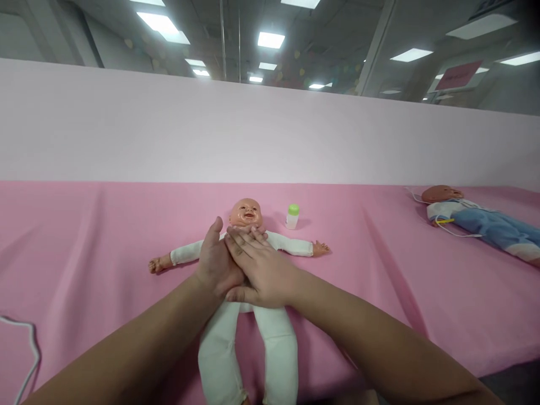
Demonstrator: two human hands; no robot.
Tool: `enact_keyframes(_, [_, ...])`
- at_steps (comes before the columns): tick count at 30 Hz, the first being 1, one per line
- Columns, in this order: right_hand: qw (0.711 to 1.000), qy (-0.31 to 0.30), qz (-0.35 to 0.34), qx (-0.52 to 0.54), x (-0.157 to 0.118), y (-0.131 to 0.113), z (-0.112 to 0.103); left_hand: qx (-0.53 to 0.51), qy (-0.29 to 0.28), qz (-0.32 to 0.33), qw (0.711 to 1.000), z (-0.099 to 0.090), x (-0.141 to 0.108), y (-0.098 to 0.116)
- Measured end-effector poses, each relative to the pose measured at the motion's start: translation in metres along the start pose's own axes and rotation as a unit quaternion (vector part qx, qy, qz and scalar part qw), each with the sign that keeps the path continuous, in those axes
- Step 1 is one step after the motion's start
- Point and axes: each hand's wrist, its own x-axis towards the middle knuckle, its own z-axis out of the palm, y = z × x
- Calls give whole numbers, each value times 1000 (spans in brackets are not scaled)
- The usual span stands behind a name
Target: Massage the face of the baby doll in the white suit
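Bald baby doll w/ hard, shiny tan head (246, 215) & white soft-cloth limbs lies face up, mid-frame to bottom centre, on the smooth pink sheet (346, 225); head away from the wearer, arms spread to both sides, legs running toward the wearer, prob. so that its front is easy to get at from this side.

L hand (218, 267) is open, palm turned partly up, thumb pointing up near the doll's chin; R hand (270, 275) is also open, palm down, fingers nearly straight & laid across the L palm & fingers, thumb out to the side; neither grips anything; both sit over the doll's torso, prob. centred there b/c it's the doll's midline; can't tell if they press on it or hover, as they hide most of it.

Small clear bottle w/ lime-green cap (292, 217) stands upright just right of the doll's head, prob. kept clear of the outstretched arm; second doll in blue-and-white clothes (489, 222) lies at far right of frame, w/ thin white tubing & a yellow strip (444, 221) by its upper body; white cable (32, 343) at lower left, well apart from the hands.
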Motion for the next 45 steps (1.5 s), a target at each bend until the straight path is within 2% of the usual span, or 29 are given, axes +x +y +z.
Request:
enact_keyframes(3, [1000,3,12,-10,-2,6,-5,13,-8,38,999,-4,-1,11])
enact_keyframes(5, [1000,2,0,-7,-5,2,-5,20,16,75,997,-9,0,23])
enact_keyframes(9, [997,-5,-80,13,-9,-16,4,24,48,109,993,-14,0,37])
enact_keyframes(11, [994,1,-104,19,-8,-22,9,26,48,100,993,-9,-1,33])
enact_keyframes(13, [995,14,-96,18,-6,-21,12,34,51,84,995,0,-3,23])
enact_keyframes(15, [997,34,-68,13,-3,-13,10,55,43,70,995,10,-4,10])
enact_keyframes(18, [997,74,-4,11,-3,8,0,144,-10,68,987,14,-8,-5])
enact_keyframes(20, [995,90,34,20,-8,22,-7,261,-44,96,960,4,-13,-8])
enact_keyframes(21, [994,91,44,29,-12,28,-9,334,-49,116,934,-4,-17,-6])
enact_keyframes(24, [994,83,16,66,-27,32,-9,541,14,173,823,-38,-26,2])
enact_keyframes(26, [991,72,-45,104,-35,25,-3,606,60,188,771,-59,-29,7])
enact_keyframes(28, [983,40,-105,142,-38,16,5,628,81,190,750,-75,-28,8])
enact_keyframes(30, [980,0,-125,157,-35,12,10,640,76,182,743,-85,-23,5])
enact_keyframes(32, [985,-31,-97,136,-28,16,11,650,66,175,736,-90,-18,2])
enact_keyframes(36, [996,-41,42,61,-20,46,5,658,59,169,732,-93,-14,-1])
enact_keyframes(41, [971,-47,232,19,-31,67,-4,673,53,162,720,-87,-21,6])
enact_keyframes(43, [964,-53,260,16,-35,67,-6,677,6,189,712,-77,-30,8])
enact_keyframes(45, [963,-49,263,14,-36,66,-6,666,-84,212,710,-62,-41,7])
